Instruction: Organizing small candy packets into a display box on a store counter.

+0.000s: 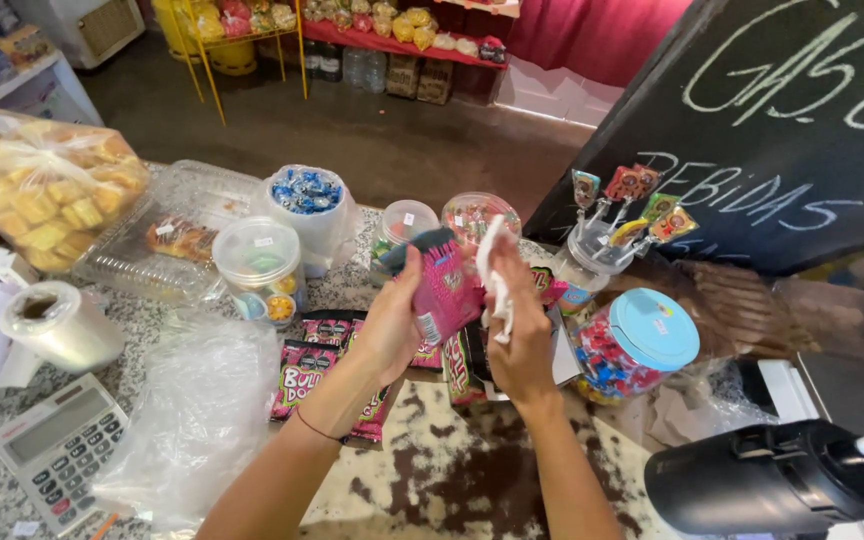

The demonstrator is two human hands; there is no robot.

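Speckled stone desk (352, 290) under me is crowded with sweets. My left hand (392, 325) grips a pink candy packet (447, 285), raised above more pink packets (302, 375) lying flat. My right hand (522, 335) is closed on a white cloth (495, 280) pressed against that packet. Just right stands a blue-lidded candy jar (637, 345).

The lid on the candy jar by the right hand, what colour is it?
Light blue, on the candy jar's lid, seen in the head view.

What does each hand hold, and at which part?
Left hand grips a pink candy packet at its lower edge; right hand holds a white cloth near its lower end.
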